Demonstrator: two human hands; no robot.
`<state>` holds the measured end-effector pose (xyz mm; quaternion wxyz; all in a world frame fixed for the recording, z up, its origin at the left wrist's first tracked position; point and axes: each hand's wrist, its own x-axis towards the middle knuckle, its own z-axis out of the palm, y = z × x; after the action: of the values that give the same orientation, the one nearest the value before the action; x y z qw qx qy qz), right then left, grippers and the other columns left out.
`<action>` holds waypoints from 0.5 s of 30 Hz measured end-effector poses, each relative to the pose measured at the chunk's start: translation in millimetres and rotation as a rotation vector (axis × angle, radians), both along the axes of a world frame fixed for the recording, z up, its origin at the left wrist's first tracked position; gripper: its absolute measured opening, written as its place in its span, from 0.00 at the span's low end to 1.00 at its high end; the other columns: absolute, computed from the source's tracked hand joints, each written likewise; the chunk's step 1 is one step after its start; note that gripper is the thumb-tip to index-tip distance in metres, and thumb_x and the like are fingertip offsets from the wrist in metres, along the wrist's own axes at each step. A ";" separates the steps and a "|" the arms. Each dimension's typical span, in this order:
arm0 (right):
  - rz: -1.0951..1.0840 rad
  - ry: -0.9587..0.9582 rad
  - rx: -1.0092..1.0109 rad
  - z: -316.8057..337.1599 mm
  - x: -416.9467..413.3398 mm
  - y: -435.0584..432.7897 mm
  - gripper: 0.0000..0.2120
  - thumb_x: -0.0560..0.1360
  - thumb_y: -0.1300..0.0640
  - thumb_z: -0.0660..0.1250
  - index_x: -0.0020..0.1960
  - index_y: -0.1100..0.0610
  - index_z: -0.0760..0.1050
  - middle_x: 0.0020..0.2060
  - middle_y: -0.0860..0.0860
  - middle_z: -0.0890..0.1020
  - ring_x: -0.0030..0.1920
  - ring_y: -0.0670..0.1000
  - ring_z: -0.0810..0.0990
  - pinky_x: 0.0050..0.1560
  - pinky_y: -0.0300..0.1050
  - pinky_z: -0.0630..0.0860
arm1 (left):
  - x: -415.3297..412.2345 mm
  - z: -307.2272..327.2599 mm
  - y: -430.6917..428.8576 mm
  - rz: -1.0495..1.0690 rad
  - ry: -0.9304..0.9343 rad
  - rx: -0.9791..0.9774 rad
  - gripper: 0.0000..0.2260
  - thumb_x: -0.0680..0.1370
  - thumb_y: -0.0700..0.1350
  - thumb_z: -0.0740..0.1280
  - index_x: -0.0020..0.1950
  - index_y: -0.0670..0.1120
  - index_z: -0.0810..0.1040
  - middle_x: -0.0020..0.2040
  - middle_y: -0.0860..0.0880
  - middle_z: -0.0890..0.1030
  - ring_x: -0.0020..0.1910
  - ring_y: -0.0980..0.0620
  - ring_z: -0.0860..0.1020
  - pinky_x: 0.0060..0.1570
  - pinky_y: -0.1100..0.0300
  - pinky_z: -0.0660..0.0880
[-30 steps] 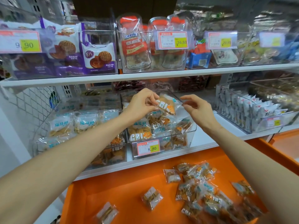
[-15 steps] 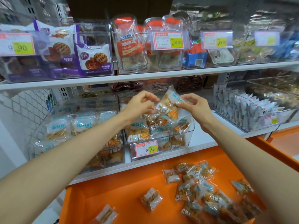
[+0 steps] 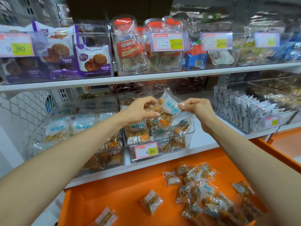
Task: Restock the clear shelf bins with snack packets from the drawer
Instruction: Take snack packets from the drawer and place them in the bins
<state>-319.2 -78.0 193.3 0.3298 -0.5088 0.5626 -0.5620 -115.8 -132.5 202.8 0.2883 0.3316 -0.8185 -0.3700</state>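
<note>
Head view: both hands are raised in front of the lower shelf (image 3: 203, 141). The left hand (image 3: 140, 110) pinches the left edge of a packet (image 3: 167, 110) between thumb and curled fingers. The right hand (image 3: 197, 108) pinches its right edge, fingers curled in. The packet is clear with a white and blue label and shows brown snacks inside. It is tilted and held in the air just above the open top of a clear bin (image 3: 189, 131). That bin stands on the lower shelf, holds more of the same packets, and carries a price tag (image 3: 146, 150) reading 8.80 on its front. Just to its left, a second bin (image 3: 78, 128) is also filled with such packets.

Below the shelf an orange drawer (image 3: 123, 191) stands open. A loose pile of packets (image 3: 200, 190) lies toward its right side, with three single ones apart from it to the left and front. The upper shelf (image 3: 146, 78) carries further bins of biscuits and bagged snacks with price tags.
</note>
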 end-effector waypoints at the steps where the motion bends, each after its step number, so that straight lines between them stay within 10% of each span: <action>1: -0.007 0.009 -0.010 0.9 0.6 -0.1 0.08 0.72 0.66 0.69 0.35 0.60 0.78 0.33 0.56 0.81 0.34 0.46 0.78 0.45 0.36 0.75 | 0.6 0.1 -0.8 0.004 -0.009 -0.018 0.12 0.73 0.36 0.71 0.54 0.45 0.74 0.46 0.49 0.78 0.43 0.56 0.76 0.47 0.68 0.75; 15: -0.011 0.491 -0.041 -21.4 18.3 -41.9 0.06 0.73 0.65 0.70 0.41 0.55 0.78 0.35 0.47 0.81 0.28 0.42 0.79 0.37 0.41 0.77 | 35.8 -20.5 -9.3 0.420 -0.217 -0.412 0.09 0.77 0.41 0.66 0.57 0.45 0.75 0.53 0.51 0.75 0.51 0.55 0.75 0.51 0.60 0.72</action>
<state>-301.0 -120.0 171.9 0.1697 -0.6338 0.6170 -0.4345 -80.1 -141.8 182.3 0.3304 0.4656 -0.8159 -0.0912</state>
